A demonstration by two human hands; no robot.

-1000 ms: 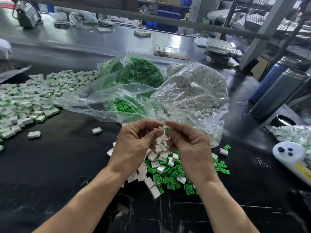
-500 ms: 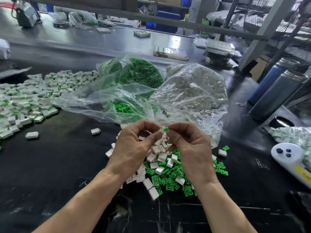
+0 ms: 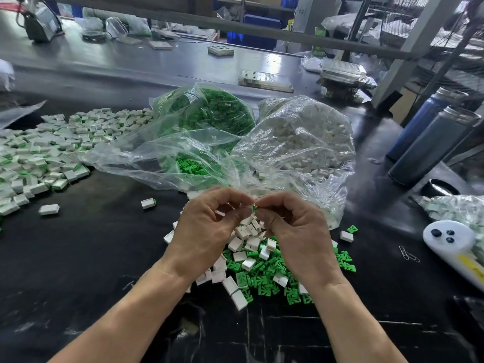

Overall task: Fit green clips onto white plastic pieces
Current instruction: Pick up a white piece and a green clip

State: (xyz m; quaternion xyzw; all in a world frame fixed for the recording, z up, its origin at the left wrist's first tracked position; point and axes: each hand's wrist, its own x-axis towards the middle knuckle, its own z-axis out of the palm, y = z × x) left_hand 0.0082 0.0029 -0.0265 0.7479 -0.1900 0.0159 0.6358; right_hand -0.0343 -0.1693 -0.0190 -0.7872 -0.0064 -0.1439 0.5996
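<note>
My left hand (image 3: 207, 229) and my right hand (image 3: 293, 229) meet fingertip to fingertip above a loose heap of green clips (image 3: 264, 281) and white plastic pieces (image 3: 248, 242) on the black table. Between the tips a small green clip (image 3: 254, 207) shows, pinched by my right fingers. My left fingers curl round a white piece (image 3: 221, 212), mostly hidden. Behind them lie a clear bag of green clips (image 3: 209, 113) and a clear bag of white pieces (image 3: 306, 142).
A spread of fitted white-and-green pieces (image 3: 47, 155) covers the table's left; two strays (image 3: 148, 203) lie nearer. Two dark bottles (image 3: 432, 142) stand at the right, with a white device (image 3: 453, 242) and paper clips (image 3: 408, 254) below them.
Both hands have stayed together above the heap, with the fingertips closing in a little on the green clip. Nothing else has moved.
</note>
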